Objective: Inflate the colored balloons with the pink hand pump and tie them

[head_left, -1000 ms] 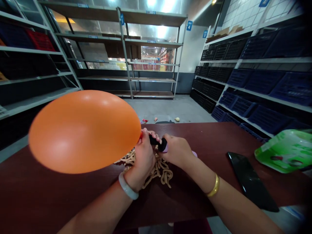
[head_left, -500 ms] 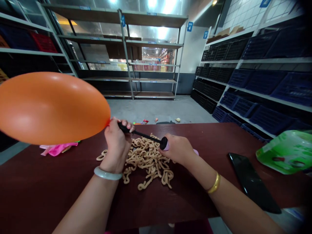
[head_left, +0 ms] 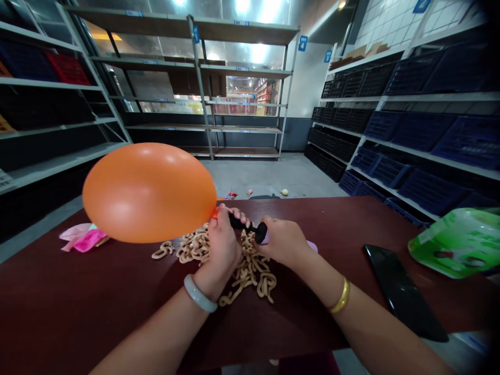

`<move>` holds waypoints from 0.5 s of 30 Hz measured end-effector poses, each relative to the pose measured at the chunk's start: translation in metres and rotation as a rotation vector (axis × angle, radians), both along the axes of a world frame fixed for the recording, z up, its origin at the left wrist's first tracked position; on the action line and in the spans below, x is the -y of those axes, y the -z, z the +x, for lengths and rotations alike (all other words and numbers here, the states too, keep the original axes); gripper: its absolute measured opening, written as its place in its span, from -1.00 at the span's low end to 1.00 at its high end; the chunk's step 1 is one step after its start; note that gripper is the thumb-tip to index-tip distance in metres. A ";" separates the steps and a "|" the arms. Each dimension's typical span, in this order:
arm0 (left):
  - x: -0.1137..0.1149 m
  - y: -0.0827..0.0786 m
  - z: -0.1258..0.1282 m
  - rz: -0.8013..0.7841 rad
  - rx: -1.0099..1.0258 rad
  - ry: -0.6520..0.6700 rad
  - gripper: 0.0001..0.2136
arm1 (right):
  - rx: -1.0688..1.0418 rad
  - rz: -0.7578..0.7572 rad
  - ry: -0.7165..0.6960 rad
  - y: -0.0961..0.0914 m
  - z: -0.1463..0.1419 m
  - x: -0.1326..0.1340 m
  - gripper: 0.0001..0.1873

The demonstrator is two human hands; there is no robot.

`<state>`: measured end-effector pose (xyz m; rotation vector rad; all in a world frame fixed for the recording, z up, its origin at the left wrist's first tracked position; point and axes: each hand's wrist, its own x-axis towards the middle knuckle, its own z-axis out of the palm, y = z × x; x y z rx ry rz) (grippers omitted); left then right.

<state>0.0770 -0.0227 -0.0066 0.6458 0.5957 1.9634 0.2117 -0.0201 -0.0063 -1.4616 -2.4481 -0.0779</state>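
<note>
A large inflated orange balloon (head_left: 148, 192) stretches out to the left, its neck at the fingers of my left hand (head_left: 224, 242). That hand is closed on the black nozzle end of a balloon pump (head_left: 261, 233) and on the balloon's neck. My right hand (head_left: 285, 239) wraps round the pump's purple body, which mostly hides in the palm. Only a short piece of the black rod shows between the two hands. Below them, a heap of beige curly strands (head_left: 248, 273) lies on the dark red table (head_left: 128, 307), partly covered by my left hand.
Limp pink balloons (head_left: 89, 240) lie at the table's left. On the right are a black phone (head_left: 404, 291) and a green pouch (head_left: 457, 242). Behind stands a metal shelf rack (head_left: 246, 152); blue crates (head_left: 429, 187) fill shelves on the right. Small coloured things dot the floor.
My left hand has moved right towards my right hand, bringing the balloon with it. Much less of the pump's rod shows. My right hand stays nearly in place.
</note>
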 end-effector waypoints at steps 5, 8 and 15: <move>0.012 0.001 0.017 -0.002 -0.040 0.010 -0.77 | -0.054 -0.009 -0.034 -0.005 -0.006 0.008 -0.64; 0.013 -0.005 0.012 0.025 -0.061 0.036 -0.76 | -0.062 -0.013 -0.021 -0.007 -0.007 0.009 -0.62; 0.001 -0.030 -0.040 0.075 -0.056 -0.070 -0.81 | -0.026 -0.022 0.006 -0.006 -0.002 0.002 -0.55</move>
